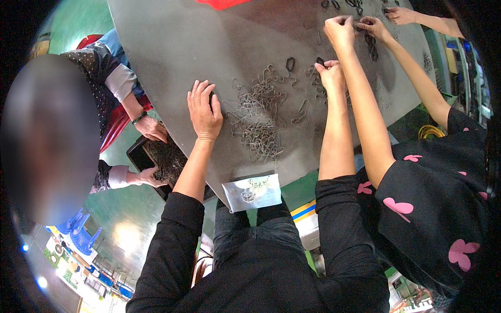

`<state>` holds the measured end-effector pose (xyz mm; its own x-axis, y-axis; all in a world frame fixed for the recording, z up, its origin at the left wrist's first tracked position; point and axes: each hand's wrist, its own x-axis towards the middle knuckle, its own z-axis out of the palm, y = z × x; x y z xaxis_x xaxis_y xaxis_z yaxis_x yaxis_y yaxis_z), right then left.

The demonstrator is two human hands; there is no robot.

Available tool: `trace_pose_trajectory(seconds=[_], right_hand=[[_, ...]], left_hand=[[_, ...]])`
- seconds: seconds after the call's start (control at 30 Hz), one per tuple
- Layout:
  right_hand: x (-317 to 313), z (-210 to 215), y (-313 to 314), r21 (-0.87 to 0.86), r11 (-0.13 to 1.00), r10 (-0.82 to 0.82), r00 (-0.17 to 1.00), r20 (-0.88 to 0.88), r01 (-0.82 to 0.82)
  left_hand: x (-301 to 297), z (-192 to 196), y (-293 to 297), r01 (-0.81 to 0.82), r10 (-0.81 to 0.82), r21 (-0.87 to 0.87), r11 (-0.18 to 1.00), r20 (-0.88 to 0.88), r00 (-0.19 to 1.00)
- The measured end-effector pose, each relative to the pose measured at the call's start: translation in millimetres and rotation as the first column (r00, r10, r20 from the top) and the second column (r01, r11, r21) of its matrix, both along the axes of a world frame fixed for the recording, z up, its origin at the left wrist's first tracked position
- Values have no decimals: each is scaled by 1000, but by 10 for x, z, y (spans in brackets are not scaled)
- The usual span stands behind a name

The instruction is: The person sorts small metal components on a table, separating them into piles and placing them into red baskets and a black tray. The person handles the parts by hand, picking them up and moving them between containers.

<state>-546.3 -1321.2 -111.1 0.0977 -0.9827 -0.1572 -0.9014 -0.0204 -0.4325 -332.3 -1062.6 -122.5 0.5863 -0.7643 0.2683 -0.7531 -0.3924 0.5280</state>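
Observation:
My left hand lies on the grey table with its fingers stretched out. A small dark piece shows between its thumb and forefinger, mostly hidden. Right of that hand spreads a loose pile of bent metal wire hooks. My right hand pinches a small black link between thumb and fingers, just above the table. A similar black link lies alone between my two hands, beyond the pile. More wire hooks lie scattered just left of my right hand.
Close on my right, a co-worker's hands work over dark links; another person's hand reaches in beyond. At left, a person handles wire pieces in a black crate. A printed sheet hangs at the near edge; a red container stands far off.

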Motion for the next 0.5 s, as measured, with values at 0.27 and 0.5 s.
trace_pose_trajectory(seconds=[0.27,0.5], right_hand=[[183,245,361,25,994,96,947,308,-109],[603,158,448,81,995,-59,996,62,54]], left_hand=[[-26,25,-9,-21,21,26,999,4,1000],[-77,5,-27,-8,9,59,998,-15,1000]])
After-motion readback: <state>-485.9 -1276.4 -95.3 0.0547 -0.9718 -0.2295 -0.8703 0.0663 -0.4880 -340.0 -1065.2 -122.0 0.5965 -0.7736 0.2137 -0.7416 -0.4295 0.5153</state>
